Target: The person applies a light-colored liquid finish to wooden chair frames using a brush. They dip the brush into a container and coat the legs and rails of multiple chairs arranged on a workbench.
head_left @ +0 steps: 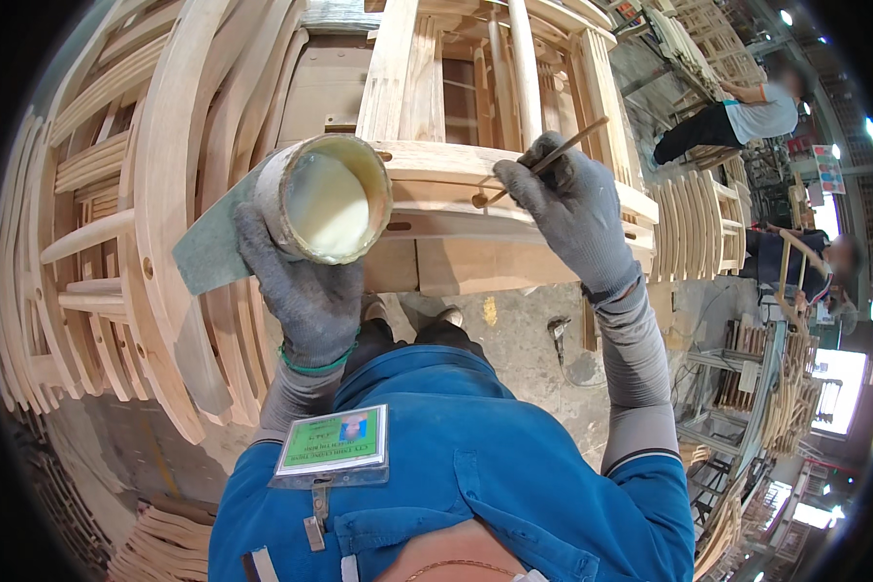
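Observation:
My left hand [306,291], in a grey glove with a green band at the wrist, is closed around a round container [279,209] of pale cream liquid [332,204]. A flat grey-green piece [209,247] sticks out to the left between the glove and the container; whether it is joined to it I cannot tell. My right hand [577,213], also gloved in grey, pinches a thin wooden stick [579,134]. Its lower end is close to the light wooden rail [446,160] of a slatted frame in front of me. Holes show in the rail.
Stacked curved wooden frames [165,213] rise close on my left. More slatted parts [694,223] stand to the right. A dark tool with a cord [558,330] lies on the concrete floor. Two people [752,116] work among wooden parts at the far right, beside a metal rack [747,398].

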Tool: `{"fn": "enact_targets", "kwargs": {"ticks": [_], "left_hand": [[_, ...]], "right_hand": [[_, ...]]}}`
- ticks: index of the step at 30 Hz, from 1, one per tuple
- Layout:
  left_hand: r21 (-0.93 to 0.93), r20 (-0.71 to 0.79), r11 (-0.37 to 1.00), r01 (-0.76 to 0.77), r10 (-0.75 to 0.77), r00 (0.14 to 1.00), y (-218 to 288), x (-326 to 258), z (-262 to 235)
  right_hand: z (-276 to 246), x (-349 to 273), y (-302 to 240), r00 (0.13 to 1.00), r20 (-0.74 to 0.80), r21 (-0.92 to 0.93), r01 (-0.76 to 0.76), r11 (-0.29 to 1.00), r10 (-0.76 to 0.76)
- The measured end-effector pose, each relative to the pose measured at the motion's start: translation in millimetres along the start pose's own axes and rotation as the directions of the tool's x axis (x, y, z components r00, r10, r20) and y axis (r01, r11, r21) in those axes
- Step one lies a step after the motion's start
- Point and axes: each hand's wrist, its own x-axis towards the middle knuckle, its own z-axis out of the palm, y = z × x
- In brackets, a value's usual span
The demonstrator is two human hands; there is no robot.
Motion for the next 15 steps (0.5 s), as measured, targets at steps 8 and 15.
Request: {"fn": "enact_targets", "kwargs": {"ticks": [8, 15], "left_hand": [[-0.124, 0.158, 0.991, 0.046, -0.026, 0.987, 5, 3, 4], [-0.075, 0.318, 0.997, -0.018, 0.041, 0.947, -1, 3, 5]], "right_hand": [[-2, 2, 3, 0.999, -0.033, 0.032, 0.012, 0.999, -0.011], [-2, 0, 0, 0.995, -0.011, 0.203, -0.094, 0.975, 0.098]]}}
